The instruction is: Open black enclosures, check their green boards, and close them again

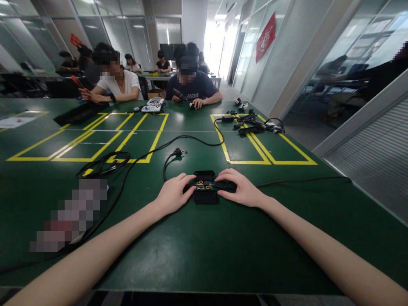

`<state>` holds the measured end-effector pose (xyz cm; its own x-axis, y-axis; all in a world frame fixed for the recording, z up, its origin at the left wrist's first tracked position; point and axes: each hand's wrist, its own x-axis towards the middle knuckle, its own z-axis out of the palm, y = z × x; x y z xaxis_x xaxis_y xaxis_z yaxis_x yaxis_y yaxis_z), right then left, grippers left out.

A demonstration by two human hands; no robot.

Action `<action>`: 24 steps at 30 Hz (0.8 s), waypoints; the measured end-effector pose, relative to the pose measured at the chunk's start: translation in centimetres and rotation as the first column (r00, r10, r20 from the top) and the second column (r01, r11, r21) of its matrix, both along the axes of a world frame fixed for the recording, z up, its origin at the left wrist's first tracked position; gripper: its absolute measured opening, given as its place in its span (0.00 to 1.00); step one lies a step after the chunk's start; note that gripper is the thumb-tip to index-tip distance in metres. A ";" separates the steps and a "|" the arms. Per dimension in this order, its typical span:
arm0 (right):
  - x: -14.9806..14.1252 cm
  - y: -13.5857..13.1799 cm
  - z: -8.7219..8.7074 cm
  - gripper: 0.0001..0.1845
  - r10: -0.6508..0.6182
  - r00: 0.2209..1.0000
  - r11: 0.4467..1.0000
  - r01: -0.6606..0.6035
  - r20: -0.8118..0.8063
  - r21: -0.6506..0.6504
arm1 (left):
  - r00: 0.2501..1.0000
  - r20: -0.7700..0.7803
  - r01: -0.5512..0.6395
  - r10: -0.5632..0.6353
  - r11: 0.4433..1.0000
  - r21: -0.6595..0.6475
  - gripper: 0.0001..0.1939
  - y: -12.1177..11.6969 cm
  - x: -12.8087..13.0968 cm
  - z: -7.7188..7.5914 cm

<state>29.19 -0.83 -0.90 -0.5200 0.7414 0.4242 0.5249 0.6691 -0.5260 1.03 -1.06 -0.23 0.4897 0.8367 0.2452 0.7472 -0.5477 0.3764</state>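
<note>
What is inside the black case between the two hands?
Inside the black case is a green circuit board with two orange-ringed components. What lies beneath the board is covered by it and cannot be seen.

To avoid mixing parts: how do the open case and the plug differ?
The case lies open, baring a circuit board; the plug shows metal prongs. The left hand and right hand flank the case; the plug lies untouched. The case is larger than the plug. Both are black.

Yellow tape (287, 162) marks the green desk (191, 255), with black cables (250, 128) heaped toward the far right. A person in white (127, 87) and a person in navy (207, 90) sit across it.
</note>
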 end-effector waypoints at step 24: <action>-0.8 0.1 0.2 0.03 -0.175 0.983 0.984 0.176 0.055 -0.012 | 0.965 0.261 0.024 -0.019 1.000 -0.016 0.12 0.3 -0.3 -0.2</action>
<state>28.34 -0.76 -0.74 -0.4024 0.8299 0.3863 0.6612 0.5554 -0.5043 0.74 -0.73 -0.47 0.4289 0.8322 0.3513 0.6098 -0.5537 0.5671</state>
